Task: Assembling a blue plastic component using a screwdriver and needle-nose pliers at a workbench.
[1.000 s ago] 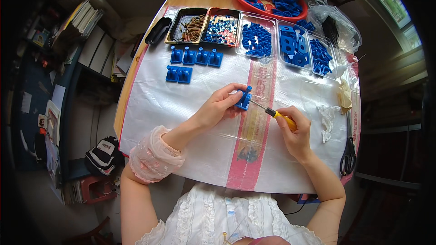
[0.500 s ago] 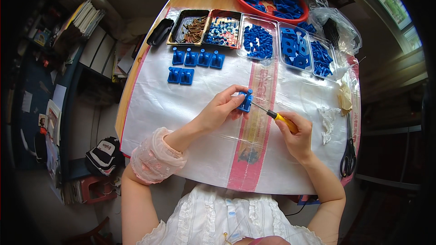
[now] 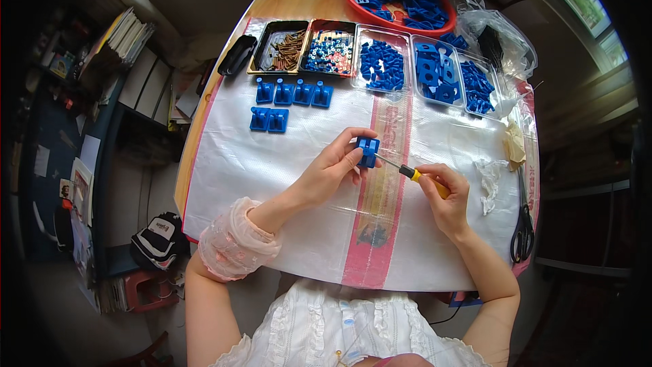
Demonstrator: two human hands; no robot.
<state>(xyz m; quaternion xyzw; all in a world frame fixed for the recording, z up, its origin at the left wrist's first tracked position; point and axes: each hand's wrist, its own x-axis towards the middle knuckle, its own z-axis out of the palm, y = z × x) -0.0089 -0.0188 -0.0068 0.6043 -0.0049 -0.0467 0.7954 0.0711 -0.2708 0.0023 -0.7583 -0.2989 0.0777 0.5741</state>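
Note:
Between the fingers and thumb of my left hand [image 3: 333, 165] is a small blue plastic bracket assembly [image 3: 367, 151], held above the covered table. My right hand [image 3: 445, 197] grips a screwdriver [image 3: 415, 175] with a yellow and black handle. The screwdriver's metal shaft points left, and its tip meets the right side of the blue bracket; whether it sits in a screw is too small to tell. Farther off to the left, several similar blue brackets [image 3: 284, 93] stand in a row, with two more blue brackets [image 3: 269, 119] just below them.
Along the back stand a tray of brass-coloured screws [image 3: 290, 44], a tray of nuts [image 3: 331, 47] and clear boxes of blue parts [image 3: 382, 61]. Behind them is a red basin [image 3: 350, 1] heaped with blue pieces. Black scissors [image 3: 522, 231] and crumpled tissue [image 3: 490, 183] lie at the right.
My left hand has turned the blue bracket, so its round-topped peg no longer points up and a different face shows. The screwdriver stays against its right side, its angle almost the same.

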